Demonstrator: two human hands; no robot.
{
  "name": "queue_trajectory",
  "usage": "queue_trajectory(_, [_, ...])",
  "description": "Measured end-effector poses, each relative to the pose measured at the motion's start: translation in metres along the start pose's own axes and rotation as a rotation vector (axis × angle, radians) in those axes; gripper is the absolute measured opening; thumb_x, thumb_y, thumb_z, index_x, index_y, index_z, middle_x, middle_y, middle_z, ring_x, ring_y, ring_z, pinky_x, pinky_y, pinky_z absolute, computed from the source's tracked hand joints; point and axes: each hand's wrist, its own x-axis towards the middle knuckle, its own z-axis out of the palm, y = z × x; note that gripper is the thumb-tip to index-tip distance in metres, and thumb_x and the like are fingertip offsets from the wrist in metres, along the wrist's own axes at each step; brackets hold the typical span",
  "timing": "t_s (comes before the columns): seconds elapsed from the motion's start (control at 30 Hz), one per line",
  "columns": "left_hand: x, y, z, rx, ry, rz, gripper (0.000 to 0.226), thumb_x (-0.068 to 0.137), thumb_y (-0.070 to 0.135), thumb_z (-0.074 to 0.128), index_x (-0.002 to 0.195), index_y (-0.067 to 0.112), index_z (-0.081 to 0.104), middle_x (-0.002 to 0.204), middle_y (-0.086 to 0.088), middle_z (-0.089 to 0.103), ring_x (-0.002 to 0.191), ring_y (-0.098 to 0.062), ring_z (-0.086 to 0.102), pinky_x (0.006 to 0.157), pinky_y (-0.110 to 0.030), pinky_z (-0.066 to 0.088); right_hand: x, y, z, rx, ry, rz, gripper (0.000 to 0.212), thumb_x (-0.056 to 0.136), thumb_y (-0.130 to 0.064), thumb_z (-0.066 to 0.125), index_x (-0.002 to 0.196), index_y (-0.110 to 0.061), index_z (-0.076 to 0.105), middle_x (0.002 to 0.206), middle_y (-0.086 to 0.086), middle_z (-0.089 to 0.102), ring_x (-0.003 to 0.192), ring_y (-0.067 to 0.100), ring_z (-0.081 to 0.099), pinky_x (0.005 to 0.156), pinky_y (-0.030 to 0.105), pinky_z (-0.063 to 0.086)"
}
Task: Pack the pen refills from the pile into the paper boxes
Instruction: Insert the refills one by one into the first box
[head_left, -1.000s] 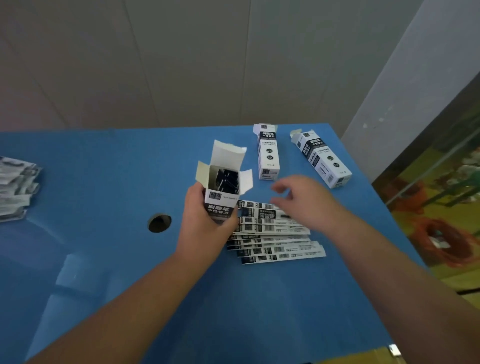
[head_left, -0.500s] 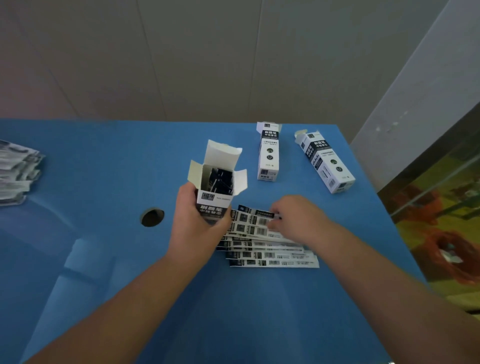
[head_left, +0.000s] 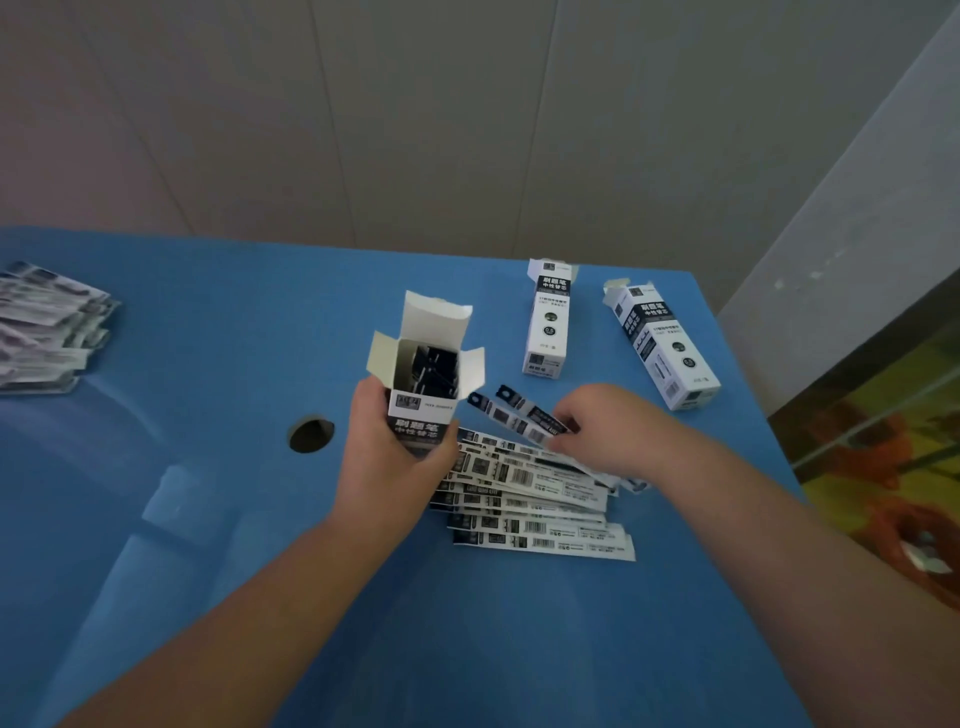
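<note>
My left hand (head_left: 397, 462) grips an open white paper box (head_left: 426, 374), held upright with its flaps spread; dark refill ends show inside it. Just right of the box, my right hand (head_left: 605, 434) pinches two packaged pen refills (head_left: 517, 413), lifted off the pile and angled toward the box. Below both hands a fanned pile of flat refill packets (head_left: 535, 512) lies on the blue table (head_left: 208, 519). My left hand hides the pile's left ends.
Two more white boxes lie flat at the back right, one (head_left: 545, 319) pointing away from me, another (head_left: 662, 345) near the table's right edge. A second heap of refill packets (head_left: 47, 327) sits at the far left. A round hole (head_left: 310, 434) is left of my left hand.
My right hand came down onto the pile, closed on refills and raised them toward the box. The left hand kept holding the box in place.
</note>
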Motion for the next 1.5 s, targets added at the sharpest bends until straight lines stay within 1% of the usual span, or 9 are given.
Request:
queue_trajectory(0.13, [0.000, -0.001, 0.001, 0.001, 0.015, -0.013, 0.052, 0.073, 0.030, 0.079, 0.094, 0.064, 0.045, 0.100, -0.001, 0.062, 0.083, -0.007, 0.067, 0.066, -0.011, 0.051, -0.008, 0.005, -0.019, 0.117, 0.110, 0.039, 0.034, 0.090, -0.043, 0.066, 0.066, -0.020, 0.057, 0.059, -0.005, 0.056, 0.051, 0.010, 0.051, 0.046, 0.028, 0.031])
queue_trajectory(0.27, [0.001, -0.001, 0.003, -0.023, 0.009, -0.027, 0.048, 0.070, 0.035, 0.078, 0.096, 0.060, 0.046, 0.094, 0.008, 0.062, 0.080, -0.006, 0.067, 0.065, -0.012, 0.052, -0.026, 0.006, -0.036, 0.598, 0.197, 0.050, 0.015, 0.087, -0.042, 0.074, 0.078, -0.031, 0.072, 0.068, -0.017, 0.071, 0.056, 0.005, 0.064, 0.056, 0.019, 0.049])
queue_trajectory(0.37, [0.001, -0.003, 0.005, -0.034, -0.010, -0.045, 0.046, 0.067, 0.040, 0.077, 0.099, 0.058, 0.047, 0.096, 0.008, 0.063, 0.083, -0.010, 0.068, 0.069, -0.019, 0.057, -0.042, -0.006, -0.046, 0.964, 0.180, -0.011, 0.007, 0.083, -0.035, 0.079, 0.090, -0.033, 0.078, 0.087, -0.009, 0.079, 0.068, 0.007, 0.069, 0.063, 0.022, 0.053])
queue_trajectory(0.6, [0.003, -0.004, 0.003, 0.016, -0.024, -0.032, 0.048, 0.069, 0.036, 0.076, 0.102, 0.054, 0.046, 0.105, -0.001, 0.060, 0.092, -0.019, 0.067, 0.074, -0.043, 0.060, -0.068, -0.044, -0.067, 1.397, 0.304, -0.220, 0.015, 0.079, -0.032, 0.081, 0.089, -0.021, 0.078, 0.092, 0.009, 0.077, 0.075, 0.027, 0.062, 0.052, 0.021, 0.049])
queue_trajectory(0.77, [0.005, -0.004, 0.004, 0.017, -0.060, -0.008, 0.047, 0.074, 0.024, 0.079, 0.113, 0.028, 0.052, 0.110, -0.006, 0.061, 0.096, -0.027, 0.066, 0.073, -0.054, 0.057, -0.064, -0.075, -0.069, 1.446, 0.518, -0.265, 0.007, 0.087, -0.023, 0.074, 0.090, -0.017, 0.077, 0.087, 0.010, 0.077, 0.069, 0.028, 0.065, 0.053, 0.024, 0.051])
queue_trajectory(1.0, [0.005, 0.002, 0.004, 0.000, -0.088, 0.018, 0.050, 0.075, 0.022, 0.074, 0.119, 0.038, 0.055, 0.108, -0.001, 0.061, 0.093, -0.022, 0.065, 0.071, -0.048, 0.059, -0.050, -0.098, -0.060, 1.468, 0.669, -0.278, 0.005, 0.089, -0.019, 0.075, 0.088, -0.024, 0.077, 0.084, 0.006, 0.077, 0.070, 0.021, 0.067, 0.058, 0.025, 0.054])
queue_trajectory(1.27, [0.005, -0.003, 0.004, 0.012, -0.092, 0.011, 0.049, 0.074, 0.024, 0.075, 0.115, 0.039, 0.053, 0.104, 0.002, 0.059, 0.089, -0.017, 0.064, 0.068, -0.031, 0.056, -0.042, -0.090, -0.059, 1.427, 0.635, -0.321, 0.002, 0.085, -0.026, 0.078, 0.087, -0.025, 0.077, 0.085, 0.003, 0.077, 0.069, 0.019, 0.066, 0.059, 0.024, 0.053])
queue_trajectory(1.4, [0.006, -0.003, 0.005, 0.027, -0.089, 0.025, 0.045, 0.074, 0.023, 0.073, 0.111, 0.038, 0.053, 0.103, 0.000, 0.059, 0.088, -0.019, 0.063, 0.068, -0.034, 0.055, -0.040, -0.087, -0.058, 1.350, 0.485, -0.398, 0.008, 0.082, -0.021, 0.080, 0.083, -0.028, 0.079, 0.081, -0.007, 0.078, 0.067, 0.002, 0.067, 0.061, 0.017, 0.053])
queue_trajectory(1.5, [0.006, -0.003, 0.005, 0.022, -0.075, 0.026, 0.046, 0.073, 0.024, 0.074, 0.111, 0.038, 0.052, 0.102, -0.002, 0.058, 0.089, -0.023, 0.063, 0.069, -0.041, 0.057, -0.038, -0.087, -0.054, 1.199, 0.402, -0.371, 0.007, 0.083, -0.021, 0.081, 0.089, -0.023, 0.080, 0.087, -0.005, 0.079, 0.081, 0.012, 0.074, 0.076, 0.036, 0.062])
